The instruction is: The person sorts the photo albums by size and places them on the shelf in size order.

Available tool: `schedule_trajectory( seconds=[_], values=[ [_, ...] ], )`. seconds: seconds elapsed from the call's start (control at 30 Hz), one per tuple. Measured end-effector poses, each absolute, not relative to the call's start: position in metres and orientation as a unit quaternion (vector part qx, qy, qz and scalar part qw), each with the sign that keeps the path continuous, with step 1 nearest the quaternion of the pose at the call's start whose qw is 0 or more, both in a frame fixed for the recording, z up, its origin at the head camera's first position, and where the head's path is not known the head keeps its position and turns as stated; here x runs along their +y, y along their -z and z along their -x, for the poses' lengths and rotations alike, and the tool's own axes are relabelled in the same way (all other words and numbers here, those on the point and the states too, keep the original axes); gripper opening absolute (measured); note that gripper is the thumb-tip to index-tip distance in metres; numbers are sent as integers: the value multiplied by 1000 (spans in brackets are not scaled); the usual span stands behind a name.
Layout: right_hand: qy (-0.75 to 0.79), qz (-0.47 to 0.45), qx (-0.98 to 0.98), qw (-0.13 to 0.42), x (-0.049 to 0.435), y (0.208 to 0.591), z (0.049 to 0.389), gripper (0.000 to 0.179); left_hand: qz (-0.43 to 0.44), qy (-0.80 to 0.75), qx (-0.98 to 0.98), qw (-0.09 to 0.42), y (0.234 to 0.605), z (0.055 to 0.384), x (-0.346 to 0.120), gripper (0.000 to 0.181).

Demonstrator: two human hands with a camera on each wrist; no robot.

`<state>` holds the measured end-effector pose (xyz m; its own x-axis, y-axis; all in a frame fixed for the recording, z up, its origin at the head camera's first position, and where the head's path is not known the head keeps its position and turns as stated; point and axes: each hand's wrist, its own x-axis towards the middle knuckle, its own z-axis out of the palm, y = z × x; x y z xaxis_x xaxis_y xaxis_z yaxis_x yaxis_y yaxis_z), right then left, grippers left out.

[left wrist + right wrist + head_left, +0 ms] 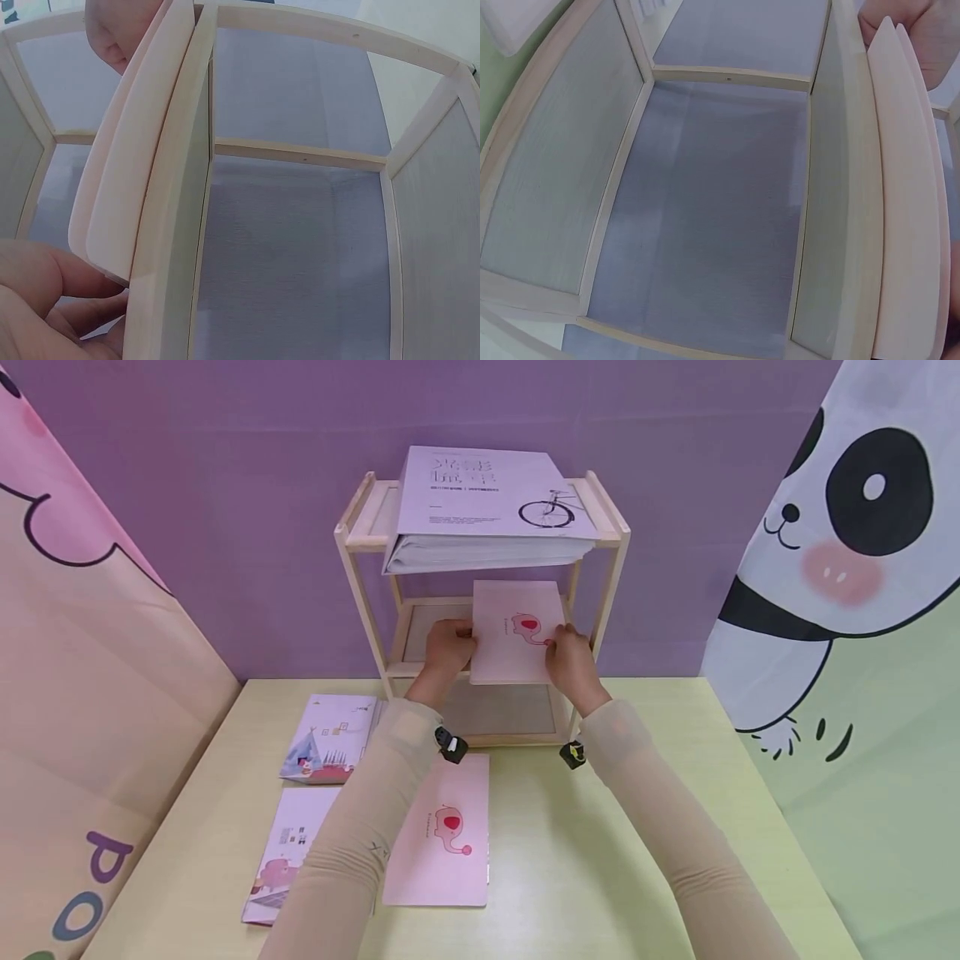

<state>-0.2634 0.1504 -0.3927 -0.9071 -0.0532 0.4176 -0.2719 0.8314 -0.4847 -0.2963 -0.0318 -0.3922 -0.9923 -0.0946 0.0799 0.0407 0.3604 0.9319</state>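
A pink notebook [495, 647] with a red elephant on its cover is held between both hands at the middle shelf of a small wooden rack [360, 585]. My left hand [448, 650] pinches its left edge, and the right hand [573, 662] pinches the opposite edge. From the left wrist view, the pink notebook [142, 150] shows two layers side by side along the shelf's front rail. The right wrist view also shows the layered notebook [904, 195] against that rail.
A thick white book [487, 493] with a bicycle picture lies on the top shelf. On the table [637, 827], another pink elephant notebook [442, 852] lies in front of the rack. To its left are a tent-cover book [326, 739] and a book [288, 852] with a pink animal.
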Motion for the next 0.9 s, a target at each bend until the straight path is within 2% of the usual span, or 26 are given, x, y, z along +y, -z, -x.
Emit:
schedule_trajectory(
  seconds=[0.9],
  values=[
    [-244,-119,-932,241,152,398,260,16,-17,556,-829,60,390,292,-32,37]
  ],
)
